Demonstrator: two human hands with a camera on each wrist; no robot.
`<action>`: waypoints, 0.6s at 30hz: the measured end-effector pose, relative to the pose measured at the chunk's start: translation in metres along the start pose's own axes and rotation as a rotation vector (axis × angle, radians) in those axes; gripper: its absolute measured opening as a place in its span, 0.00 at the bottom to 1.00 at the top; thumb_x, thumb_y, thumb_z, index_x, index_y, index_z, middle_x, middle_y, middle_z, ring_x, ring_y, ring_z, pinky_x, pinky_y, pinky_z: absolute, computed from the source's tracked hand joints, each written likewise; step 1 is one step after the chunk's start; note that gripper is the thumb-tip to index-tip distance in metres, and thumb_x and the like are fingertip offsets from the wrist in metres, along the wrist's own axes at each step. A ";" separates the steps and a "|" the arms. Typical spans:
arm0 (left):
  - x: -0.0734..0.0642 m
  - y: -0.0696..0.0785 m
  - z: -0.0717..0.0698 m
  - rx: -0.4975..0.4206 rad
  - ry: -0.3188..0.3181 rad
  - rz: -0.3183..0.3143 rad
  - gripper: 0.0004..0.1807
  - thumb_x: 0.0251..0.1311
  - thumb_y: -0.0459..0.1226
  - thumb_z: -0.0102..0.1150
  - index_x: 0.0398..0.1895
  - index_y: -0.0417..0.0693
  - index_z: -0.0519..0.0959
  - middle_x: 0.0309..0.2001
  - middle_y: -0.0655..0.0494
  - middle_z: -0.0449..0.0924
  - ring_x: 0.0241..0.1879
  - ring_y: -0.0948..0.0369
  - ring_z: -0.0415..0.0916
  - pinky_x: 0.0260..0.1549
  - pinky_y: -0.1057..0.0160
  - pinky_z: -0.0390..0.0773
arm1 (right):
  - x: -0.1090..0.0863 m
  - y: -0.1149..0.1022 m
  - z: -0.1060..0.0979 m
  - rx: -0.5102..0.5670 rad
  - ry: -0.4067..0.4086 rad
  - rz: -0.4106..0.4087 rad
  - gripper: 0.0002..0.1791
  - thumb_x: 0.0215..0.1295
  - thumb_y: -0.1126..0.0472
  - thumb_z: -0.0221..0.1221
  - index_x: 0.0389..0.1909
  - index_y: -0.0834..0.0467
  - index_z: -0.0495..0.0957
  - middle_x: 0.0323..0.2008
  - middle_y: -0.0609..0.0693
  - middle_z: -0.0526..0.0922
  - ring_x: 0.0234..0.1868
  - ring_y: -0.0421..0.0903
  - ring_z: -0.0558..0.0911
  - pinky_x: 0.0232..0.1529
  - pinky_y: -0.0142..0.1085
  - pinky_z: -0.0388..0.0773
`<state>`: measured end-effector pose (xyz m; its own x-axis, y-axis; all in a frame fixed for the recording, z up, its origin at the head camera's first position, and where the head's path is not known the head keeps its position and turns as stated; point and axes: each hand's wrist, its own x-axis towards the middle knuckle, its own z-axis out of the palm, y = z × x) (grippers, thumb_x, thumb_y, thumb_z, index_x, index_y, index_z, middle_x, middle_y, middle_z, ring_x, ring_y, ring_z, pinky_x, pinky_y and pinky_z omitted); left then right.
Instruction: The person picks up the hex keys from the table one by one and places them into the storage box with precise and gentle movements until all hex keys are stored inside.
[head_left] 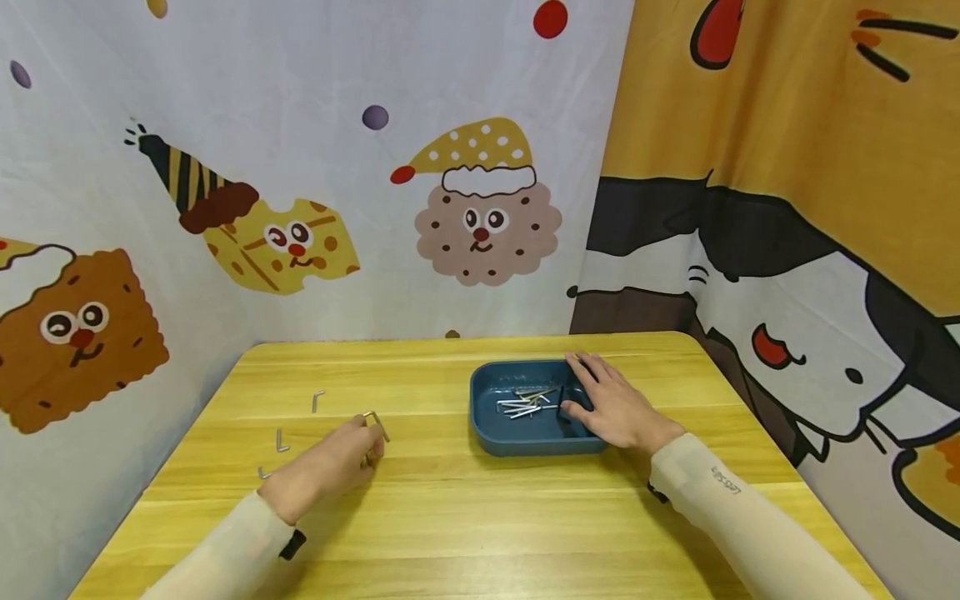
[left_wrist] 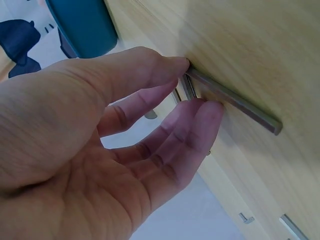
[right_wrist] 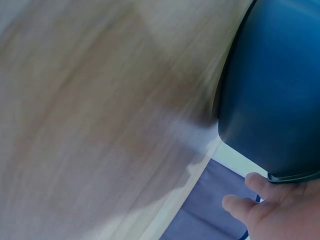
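Hex key [left_wrist: 237, 101], at the tray's [head_left: 540, 447] nine o'clock, is pinched near its bend by the left hand [head_left: 337, 458], probably for control; the right hand [head_left: 618, 406], fingers spread, likely steadies the three o'clock rim.

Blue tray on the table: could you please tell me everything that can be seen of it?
The blue tray is open and shallow, with rounded corners and smooth walls, plastic by its look. It stands upright on the wooden table, right of the middle in the head view, its long sides running left to right. Several metal hex keys lie in a loose heap inside. The right hand rests on its right end, partly hiding it.
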<state>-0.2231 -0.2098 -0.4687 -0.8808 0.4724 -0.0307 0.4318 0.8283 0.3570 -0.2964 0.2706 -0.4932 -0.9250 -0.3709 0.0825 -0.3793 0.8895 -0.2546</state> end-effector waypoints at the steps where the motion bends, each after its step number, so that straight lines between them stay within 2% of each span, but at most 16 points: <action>1: 0.000 0.000 0.000 -0.001 0.002 -0.001 0.13 0.65 0.19 0.77 0.47 0.41 0.88 0.47 0.45 0.84 0.42 0.58 0.82 0.40 0.61 0.88 | 0.000 0.000 0.000 -0.001 0.000 0.003 0.50 0.90 0.38 0.58 0.98 0.54 0.49 0.95 0.65 0.55 0.94 0.76 0.55 0.87 0.79 0.61; 13: -0.001 -0.001 0.002 -0.026 0.041 0.030 0.15 0.60 0.16 0.70 0.40 0.42 0.81 0.50 0.41 0.82 0.37 0.61 0.74 0.30 0.66 0.76 | -0.001 0.003 0.004 0.003 0.004 0.006 0.50 0.90 0.37 0.58 0.98 0.53 0.49 0.95 0.63 0.54 0.95 0.75 0.54 0.87 0.79 0.62; 18: 0.001 -0.002 0.004 -0.041 0.070 0.063 0.16 0.60 0.16 0.71 0.40 0.42 0.80 0.51 0.41 0.83 0.38 0.58 0.80 0.31 0.67 0.78 | -0.001 0.003 0.002 0.002 -0.002 0.009 0.50 0.90 0.37 0.58 0.98 0.53 0.48 0.96 0.63 0.53 0.95 0.74 0.53 0.88 0.79 0.61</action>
<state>-0.2238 -0.2095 -0.4730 -0.8643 0.4996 0.0577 0.4795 0.7841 0.3942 -0.2970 0.2730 -0.4962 -0.9283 -0.3634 0.0786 -0.3710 0.8922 -0.2575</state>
